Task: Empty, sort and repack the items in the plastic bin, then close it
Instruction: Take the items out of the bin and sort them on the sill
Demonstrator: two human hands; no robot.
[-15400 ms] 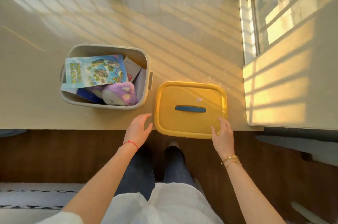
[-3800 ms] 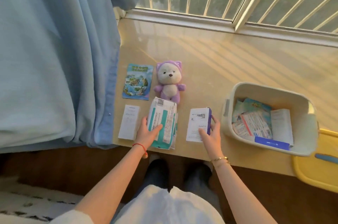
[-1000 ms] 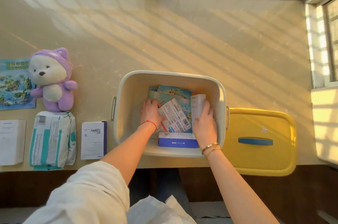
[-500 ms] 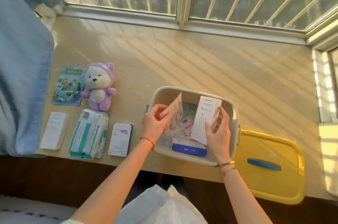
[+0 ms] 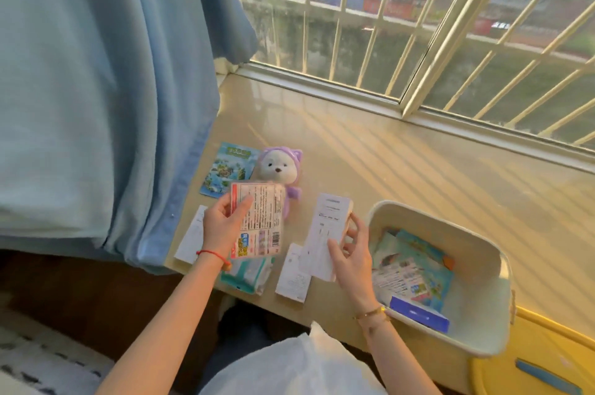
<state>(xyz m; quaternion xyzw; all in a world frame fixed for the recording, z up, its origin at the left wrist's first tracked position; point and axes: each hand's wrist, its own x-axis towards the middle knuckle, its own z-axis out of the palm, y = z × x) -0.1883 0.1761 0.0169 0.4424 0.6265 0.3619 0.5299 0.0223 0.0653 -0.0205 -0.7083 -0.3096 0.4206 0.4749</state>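
The cream plastic bin [image 5: 483, 323] sits open at the right, holding printed packets [image 5: 415, 269] and a blue box [image 5: 418, 314]. My left hand [image 5: 222, 230] holds a flat printed packet [image 5: 260, 224] above the sill, left of the bin. My right hand [image 5: 351, 253] grips a white box [image 5: 328, 233] just left of the bin's rim. Laid out on the sill are a purple plush bear [image 5: 280, 172], a picture booklet [image 5: 228, 172], a white box [image 5: 191, 236], a teal-and-white pack [image 5: 248, 275] and a white carton [image 5: 294, 272].
The yellow lid [image 5: 531, 362] with a blue handle lies at the bottom right beside the bin. A blue curtain [image 5: 96, 88] hangs at the left, touching the sill's end. Barred windows [image 5: 386, 24] run along the far side. The sill's front edge is below my hands.
Both hands have lifted the packet and the white box out of the bin and carried them left, over the laid-out items. The view has swung left toward the curtain.
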